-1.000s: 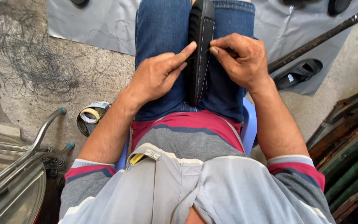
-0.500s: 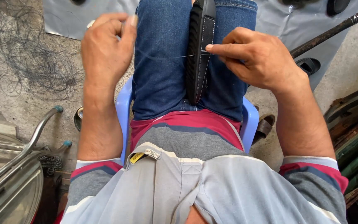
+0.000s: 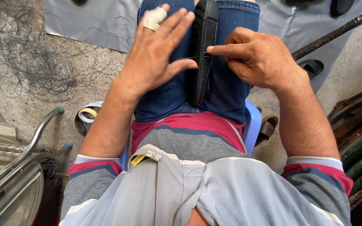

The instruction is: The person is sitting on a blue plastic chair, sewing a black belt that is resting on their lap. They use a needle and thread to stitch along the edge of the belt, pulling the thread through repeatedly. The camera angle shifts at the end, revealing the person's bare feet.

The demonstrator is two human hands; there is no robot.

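Informal floor-level repair workshop: bare concrete floor (image 3: 34, 104), loose thread tangle (image 3: 30, 54) upper left, tape rolls (image 3: 86, 117) left of centre, grey ground sheet (image 3: 89, 21) along top, stacked boards (image 3: 361, 138) at right

The top of the black shoe (image 3: 203, 46) is cut off by the upper picture edge. The thread (image 3: 189, 57) is too thin to trace beyond the right hand (image 3: 258, 58). What the right fingertips pinch cannot be told. The left hand (image 3: 160, 50) hides part of the jeans (image 3: 231, 88).
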